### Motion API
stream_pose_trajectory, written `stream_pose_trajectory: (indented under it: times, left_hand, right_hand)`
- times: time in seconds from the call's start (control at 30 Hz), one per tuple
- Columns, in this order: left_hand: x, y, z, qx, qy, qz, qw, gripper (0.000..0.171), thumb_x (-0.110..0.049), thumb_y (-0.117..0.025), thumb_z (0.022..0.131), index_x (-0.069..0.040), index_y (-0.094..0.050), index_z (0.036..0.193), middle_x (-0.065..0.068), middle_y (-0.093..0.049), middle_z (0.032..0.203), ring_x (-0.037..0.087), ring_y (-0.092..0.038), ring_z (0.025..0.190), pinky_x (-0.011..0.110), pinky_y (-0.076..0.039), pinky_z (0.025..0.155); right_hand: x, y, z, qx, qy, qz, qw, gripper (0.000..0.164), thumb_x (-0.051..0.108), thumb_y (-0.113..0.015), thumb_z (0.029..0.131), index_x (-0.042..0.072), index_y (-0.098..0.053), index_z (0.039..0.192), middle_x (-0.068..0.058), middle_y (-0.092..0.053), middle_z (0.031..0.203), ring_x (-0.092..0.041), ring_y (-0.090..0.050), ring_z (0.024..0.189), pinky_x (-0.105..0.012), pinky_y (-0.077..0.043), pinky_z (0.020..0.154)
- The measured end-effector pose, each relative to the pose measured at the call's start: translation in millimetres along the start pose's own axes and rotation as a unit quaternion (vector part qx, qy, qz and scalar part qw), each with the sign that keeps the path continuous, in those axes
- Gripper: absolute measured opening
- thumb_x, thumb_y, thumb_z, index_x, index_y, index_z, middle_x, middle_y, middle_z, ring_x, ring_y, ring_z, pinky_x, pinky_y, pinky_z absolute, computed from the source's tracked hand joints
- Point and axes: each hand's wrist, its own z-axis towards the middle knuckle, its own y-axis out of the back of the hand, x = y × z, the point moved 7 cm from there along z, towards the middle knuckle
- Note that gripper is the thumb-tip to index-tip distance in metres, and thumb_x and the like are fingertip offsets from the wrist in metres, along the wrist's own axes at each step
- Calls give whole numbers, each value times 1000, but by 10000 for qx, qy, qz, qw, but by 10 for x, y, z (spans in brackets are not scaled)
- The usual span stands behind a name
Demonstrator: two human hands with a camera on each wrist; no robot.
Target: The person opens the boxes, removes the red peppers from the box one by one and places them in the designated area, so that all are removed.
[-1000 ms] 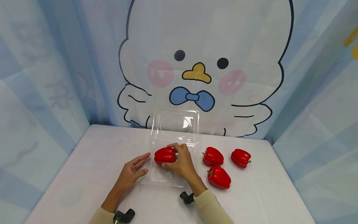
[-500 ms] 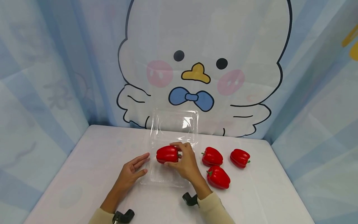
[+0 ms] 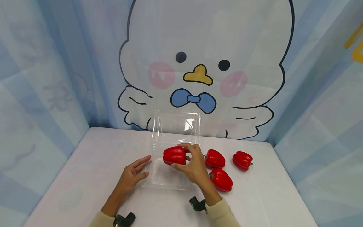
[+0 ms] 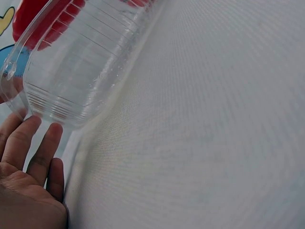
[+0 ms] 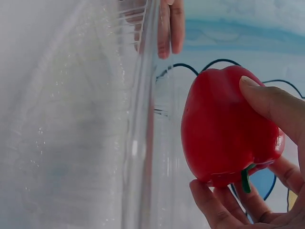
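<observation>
A red bell pepper [image 3: 174, 155] with a green stem is in my right hand [image 3: 195, 164]. Thumb and fingers grip it from its stem end. The right wrist view shows this bell pepper [image 5: 226, 126] raised past the rim of a clear plastic clamshell box [image 3: 167, 181]. The box stands with its lid [image 3: 177, 126] raised at the back. At its left side is my left hand [image 3: 132, 171], fingers extended. Its fingertips [image 4: 55, 130] touch or nearly touch the box wall in the left wrist view; exact contact is hard to tell.
Three more red bell peppers lie right of the box: a back one [image 3: 215, 159], a front one [image 3: 221, 180] and a farther one [image 3: 242, 160]. Behind the white table [image 3: 269, 195] hangs a curtain [image 3: 255, 37] with a cartoon bird.
My right hand has carried the bell pepper a little to the right over the box. The left hand and the box have stayed nearly in place.
</observation>
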Motion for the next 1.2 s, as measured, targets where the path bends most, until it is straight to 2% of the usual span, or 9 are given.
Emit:
stream_pose_trajectory:
  times: [0.43, 0.63, 0.77, 0.87, 1.07, 1.2]
  left_hand:
    - [-3, 6, -7, -1, -49, 57, 10000, 63, -5, -73, 99, -10, -50, 157, 5, -49, 166, 25, -41, 157, 32, -38, 121]
    - [9, 7, 4, 55, -148, 13, 9999, 64, -5, -74, 98, -9, -50, 157, 6, -48, 166, 23, -42, 156, 21, -41, 118]
    - [13, 10, 10, 140, -256, -56, 9996, 64, -5, -74, 98, -8, -50, 157, 8, -47, 166, 3, -48, 149, 14, -42, 115]
    - [22, 10, 16, 162, -289, -78, 9994, 64, -5, -74, 98, -7, -50, 157, 8, -47, 166, -6, -49, 144, 13, -42, 115]
    - [15, 8, 10, 140, -267, -24, 9995, 64, -5, -74, 98, -7, -49, 157, 8, -47, 166, 12, -45, 153, 17, -42, 117]
    - [12, 4, 9, 127, -226, -25, 9997, 64, -4, -73, 98, -8, -49, 157, 7, -48, 166, 7, -46, 151, 16, -42, 117]
  right_hand:
    - [-21, 246, -87, -300, -56, -9, 9995, 76, 14, -97, 74, 24, -64, 141, -10, -57, 132, -37, -59, 131, -56, -61, 102]
    - [-86, 384, -124, -454, -193, -116, 9987, 78, 15, -98, 74, 24, -63, 143, -9, -57, 133, -36, -58, 132, -56, -61, 102]
    - [-133, 477, -141, -530, -244, -132, 9982, 78, 16, -98, 74, 25, -62, 142, -8, -57, 133, -32, -59, 130, -54, -62, 102]
    - [-170, 537, -155, -558, -269, -118, 9980, 78, 16, -98, 74, 25, -62, 143, -8, -57, 133, -34, -59, 130, -54, -62, 103]
    - [-243, 639, -189, -612, -376, -243, 9971, 79, 16, -98, 74, 26, -61, 143, -9, -56, 134, -37, -58, 133, -54, -62, 102]
    - [-273, 709, -214, -632, -422, -354, 9965, 79, 17, -98, 74, 26, -60, 144, -10, -55, 135, -35, -59, 133, -51, -62, 102]
